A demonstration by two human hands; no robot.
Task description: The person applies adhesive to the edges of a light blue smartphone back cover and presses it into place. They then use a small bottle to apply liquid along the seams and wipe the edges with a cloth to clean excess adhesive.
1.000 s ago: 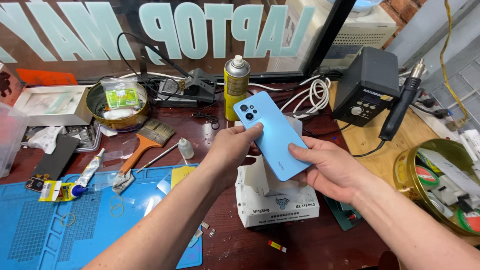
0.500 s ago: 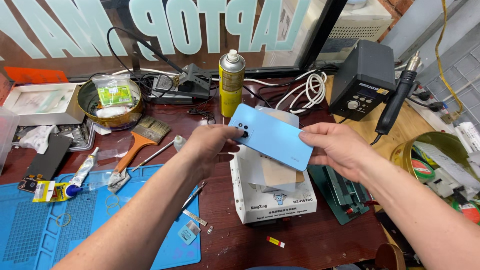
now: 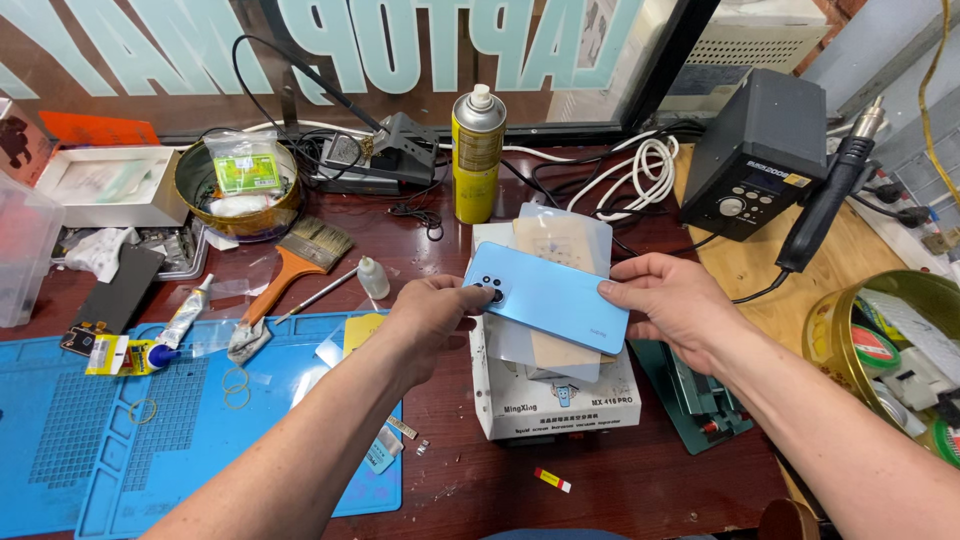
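From the head view, you hold a light blue phone back side up between both hands, just above a white box-shaped machine that sits near the middle of the worktop. Your left hand grasps the phone's camera end, thumb lying close to the lenses, and your right hand grips the opposite end with fingers curled round its edge. The phone lies nearly flat, tilted a little down toward your right. Under it, on top of the machine, rests a pale grey pad with a tan sheet on it, sticking out beyond the phone on the far side. Behind the machine a yellow spray can stands upright, with a coil of white cable to its right. At the worktop's right edge sits a dark soldering station, its black handpiece leaning just beside it, and nearer you a gold round tin holds tape and small parts. To your left, a blue mat covers the near left corner; a tube lies across its far edge. An orange-handled brush lies beyond the mat, a small white bottle near it. Farther back a brass bowl holds a green packet, beside a white tray. A dark green board lies just right of the machine, under your right wrist.
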